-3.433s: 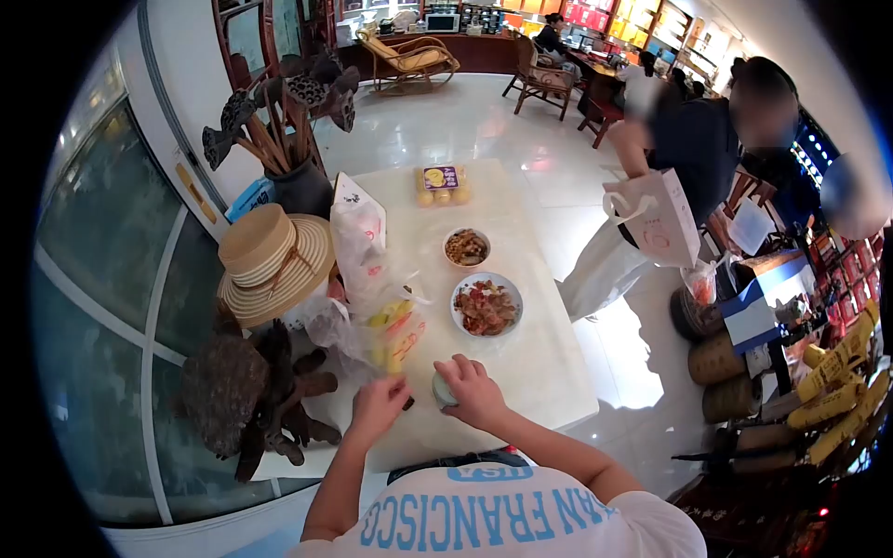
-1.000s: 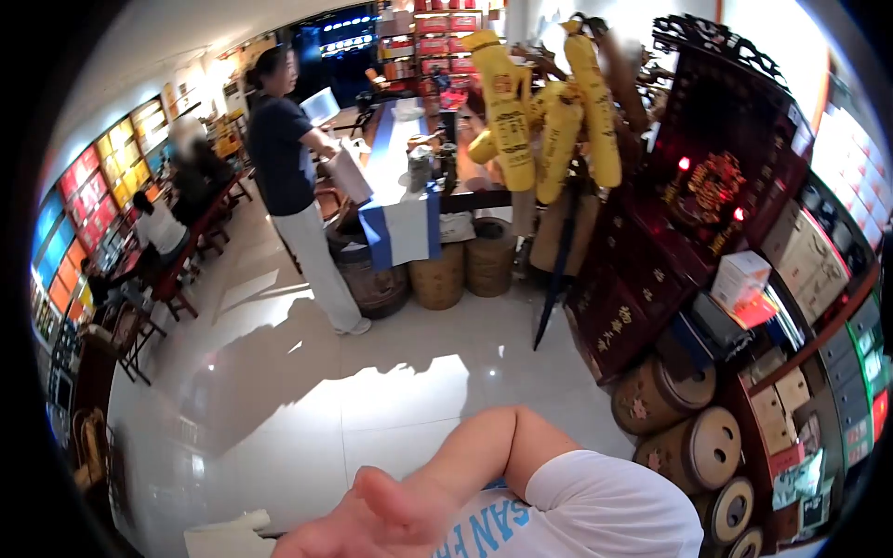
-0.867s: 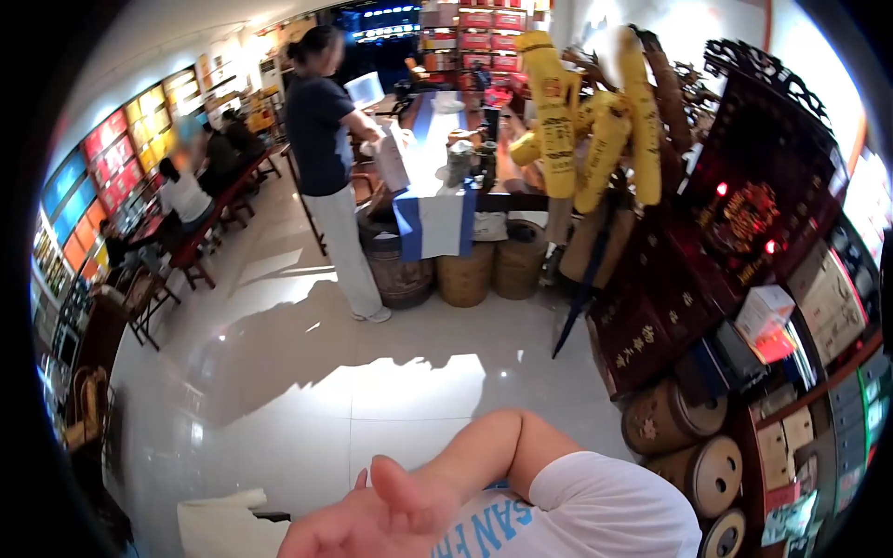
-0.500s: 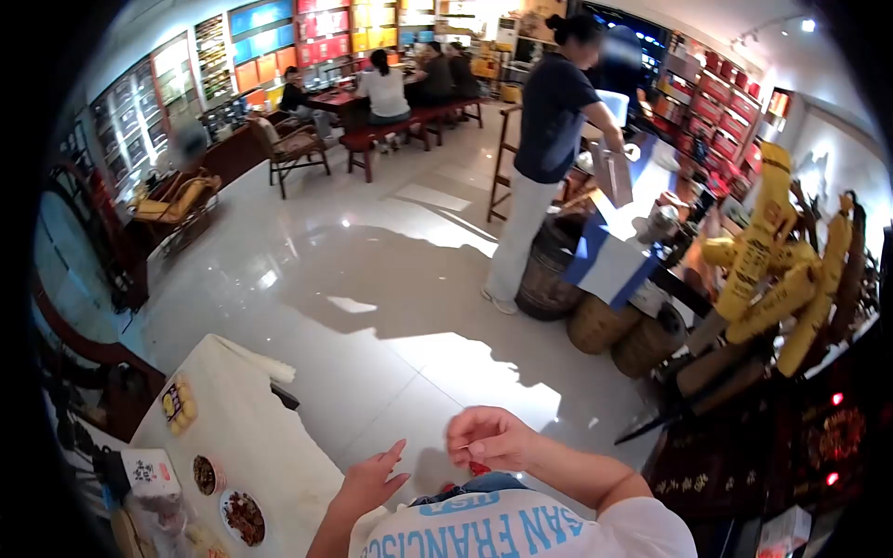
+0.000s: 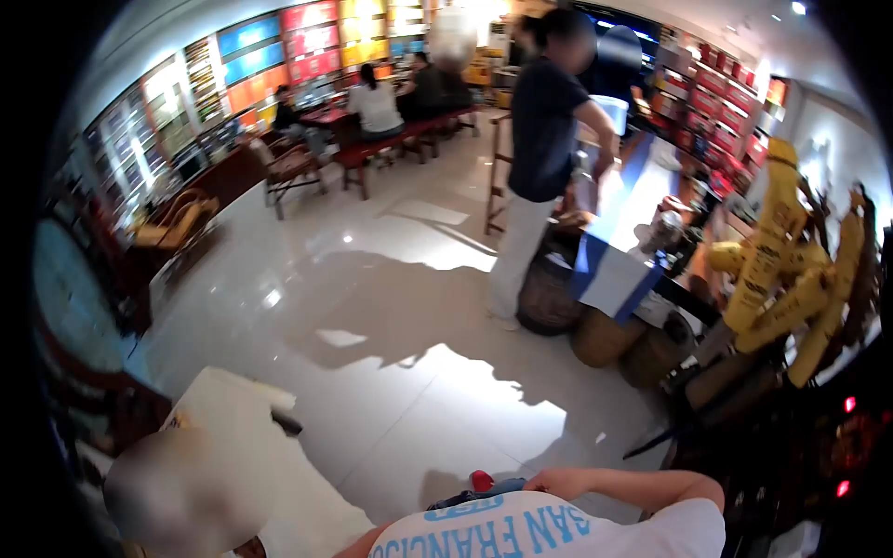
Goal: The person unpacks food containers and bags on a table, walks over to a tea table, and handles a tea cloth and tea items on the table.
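Observation:
My right hand [image 5: 551, 481] is at my waist, against the lower hem of my white shirt [image 5: 484, 528] with blue letters. Its fingers are mostly hidden there, so what it holds, if anything, cannot be made out. Only a piece of my left forearm shows at the bottom edge, and my left hand is out of sight. The table with a pale cover [image 5: 298, 493] stands to the left of my body. A large blurred patch hides the table's left part.
A person in a dark top [image 5: 544, 121] stands by a table with a blue and white runner [image 5: 609, 274]. Barrels [image 5: 549, 298] stand below it. Yellow wrapped bundles [image 5: 777, 246] are at the right. People sit on red benches [image 5: 353, 163] at the back, near a wooden chair [image 5: 290, 172].
My right hand has moved down to my waist, and my left hand has dropped out of view. The bowls on the table no longer show. The view has shifted slightly.

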Motion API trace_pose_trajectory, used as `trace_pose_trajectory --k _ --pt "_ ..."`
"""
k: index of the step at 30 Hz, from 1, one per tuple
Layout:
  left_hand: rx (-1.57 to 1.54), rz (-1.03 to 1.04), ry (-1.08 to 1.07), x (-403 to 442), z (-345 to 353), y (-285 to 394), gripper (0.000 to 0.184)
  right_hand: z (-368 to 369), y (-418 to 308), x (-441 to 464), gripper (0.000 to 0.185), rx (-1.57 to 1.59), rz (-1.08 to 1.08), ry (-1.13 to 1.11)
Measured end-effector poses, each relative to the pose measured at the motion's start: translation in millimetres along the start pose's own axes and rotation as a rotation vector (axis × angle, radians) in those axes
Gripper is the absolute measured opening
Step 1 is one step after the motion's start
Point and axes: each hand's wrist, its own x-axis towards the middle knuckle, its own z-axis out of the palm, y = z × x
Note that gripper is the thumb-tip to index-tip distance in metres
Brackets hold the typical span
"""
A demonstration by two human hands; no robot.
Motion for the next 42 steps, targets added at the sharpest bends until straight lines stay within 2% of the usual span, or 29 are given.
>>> trace_pose_trajectory --k 7,10,13,16,17,19,20,23,26,27,28,33,36,37,40,42 --pt "0.207 0.012 0.108 83.7 -1.5 54.9 0.038 -28.8 -11.8 -29.1 0.035 0.126 0.050 0.039" --pt "0.263 0.037 0.143 102.6 -7.0 65.9 0.036 -36.2 11.0 -21.4 0.038 0.279 0.055 0.068" --pt "0.240 0.033 0.183 116.0 -16.3 68.2 0.035 -48.4 26.0 -15.3 0.035 0.242 -0.010 0.157" --pt "0.114 -0.027 0.170 116.8 -40.5 48.8 0.033 -71.3 41.5 1.8 0.030 0.123 0.228 0.365" --pt "0.019 -0.066 0.138 112.5 -45.9 44.6 0.033 -80.4 48.3 11.0 0.029 0.072 0.223 0.377" --pt "-0.272 -0.156 -0.037 86.1 -27.0 100.4 0.034 -97.3 57.3 28.4 0.026 -0.047 0.203 0.341" --pt "-0.435 -0.179 -0.117 75.4 -20.9 115.8 0.035 -108.5 51.8 35.4 0.027 -0.007 0.133 0.280" --pt "0.279 -0.052 -0.100 108.3 -55.9 48.0 0.033 -143.2 15.4 55.6 0.032 0.046 -0.011 0.069" --pt "0.385 0.135 -0.148 114.2 -89.6 64.7 0.030 -200.6 -7.1 77.9 0.038 -0.032 -0.037 -0.129" --pt "0.205 0.188 -0.159 121.6 -103.3 61.2 0.022 -217.8 -8.0 89.7 0.040 -0.044 -0.027 -0.200" --pt "0.119 0.215 -0.171 130.4 -114.4 63.2 0.022 -233.9 -8.1 103.3 0.041 -0.058 -0.018 -0.262" --pt "0.203 0.169 -0.027 169.2 -186.4 105.7 0.020 -310.8 -29.0 187.3 0.041 0.077 -0.144 -0.300" --pt "0.278 0.152 0.060 183.2 -232.7 140.2 0.019 -354.4 -63.6 233.6 0.039 -0.038 -0.191 -0.365" --pt "0.298 0.148 0.088 186.9 -247.7 150.7 0.019 -368.4 -76.2 248.7 0.038 -0.114 -0.213 -0.372" --pt "0.355 0.127 0.162 199.1 -288.8 178.4 0.018 -399.0 -123.0 281.0 0.034 -0.446 -0.146 -0.156" --pt "0.377 0.110 0.200 206.7 -309.2 193.4 0.018 -414.2 -126.8 303.1 0.031 -0.452 -0.092 -0.120"
